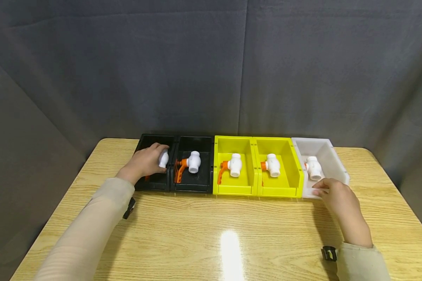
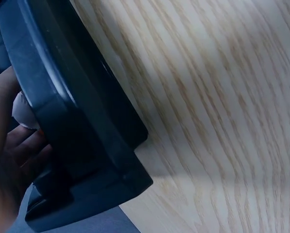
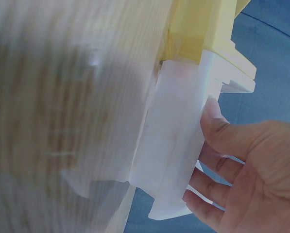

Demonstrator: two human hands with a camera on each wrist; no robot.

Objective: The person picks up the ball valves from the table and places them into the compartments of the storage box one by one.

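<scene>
In the leftmost black bin [image 1: 154, 187], my left hand [image 1: 145, 160] holds a white ball valve [image 1: 163, 159] between thumb and fingers. The bin wall partly hides the fingers and valve [image 2: 24, 112] in the left wrist view. My right hand [image 1: 341, 200] is over the front edge of the white bin [image 1: 342, 171] at the right end. Its thumb [image 3: 213, 114] lies at the rim, and the bent fingers stand apart from it. Just beyond the fingertips, another white valve [image 1: 314, 168] lies in that bin, with only a bit of orange handle showing.
Between the hands, a second black bin [image 1: 191, 187] and two yellow bins [image 1: 235, 190] each contain a white valve [image 1: 235, 165] with an orange handle. The bins stand side by side on a wooden table [image 1: 197, 226]. A grey curtain [image 1: 197, 78] hangs behind.
</scene>
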